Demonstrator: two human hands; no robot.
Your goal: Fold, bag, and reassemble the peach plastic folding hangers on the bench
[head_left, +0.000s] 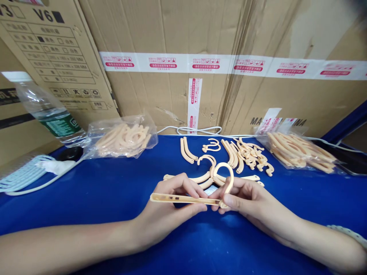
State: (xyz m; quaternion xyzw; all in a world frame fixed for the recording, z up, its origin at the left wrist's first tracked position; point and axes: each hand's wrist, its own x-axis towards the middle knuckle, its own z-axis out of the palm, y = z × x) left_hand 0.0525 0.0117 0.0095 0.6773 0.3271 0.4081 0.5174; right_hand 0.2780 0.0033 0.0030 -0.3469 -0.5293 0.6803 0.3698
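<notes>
My left hand (pixel 163 215) is closed on a beige plastic hanger arm (pixel 164 198), pinched between thumb and fingers with its hollow side toward me. Between thumb and fingers, my right hand (pixel 255 196) grips a beige hanger hook (pixel 231 176), its curve pointing up. The arm's inner end meets the hook's base at my right fingertips; whether they are locked together I cannot tell. Just behind my hands lie hangers with hooks and arms joined (pixel 200 178), partly hidden. Farther back are loose hanger arms (pixel 187 151) and a pile of loose hooks (pixel 252 154).
Clear bags of beige parts lie at the left (pixel 123 139) and right (pixel 301 151) on the blue table surface (pixel 183 244). A water bottle (pixel 61 124) stands at far left, near a white cable (pixel 43 188). Cardboard boxes (pixel 166 95) wall off the back.
</notes>
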